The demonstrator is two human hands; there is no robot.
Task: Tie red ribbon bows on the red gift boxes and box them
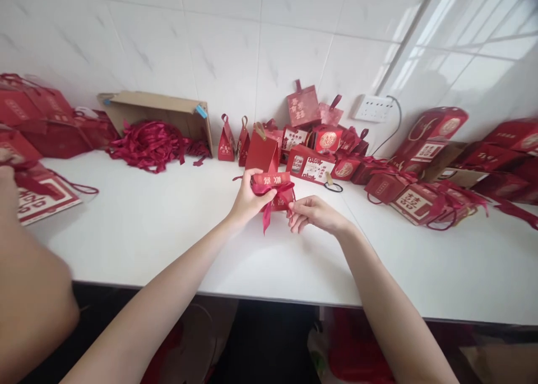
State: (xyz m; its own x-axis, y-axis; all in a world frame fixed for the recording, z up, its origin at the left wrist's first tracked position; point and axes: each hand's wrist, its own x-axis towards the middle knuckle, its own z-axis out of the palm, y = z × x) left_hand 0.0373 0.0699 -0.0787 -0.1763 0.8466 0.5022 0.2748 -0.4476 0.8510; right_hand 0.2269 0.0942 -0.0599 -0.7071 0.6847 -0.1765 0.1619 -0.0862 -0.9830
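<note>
A small red box (282,200) with gold characters is held above the white table, a dark pink ribbon bow (269,192) across its front and one ribbon tail hanging down. My left hand (249,198) grips the box from its left side, thumb on the ribbon. At the box's right edge, my right hand (309,213) has its thumb and forefinger pinched on a thin ribbon end or cord; which one cannot be made out. Directly behind stands a taller red box (262,151) with a loop on top.
A cardboard box (157,105) with a heap of dark pink ribbons (147,144) lies back left. Red gift boxes (321,165) pile up behind and right. Another person's arm (31,283) reaches in at far left. A power strip (373,109) is on the wall.
</note>
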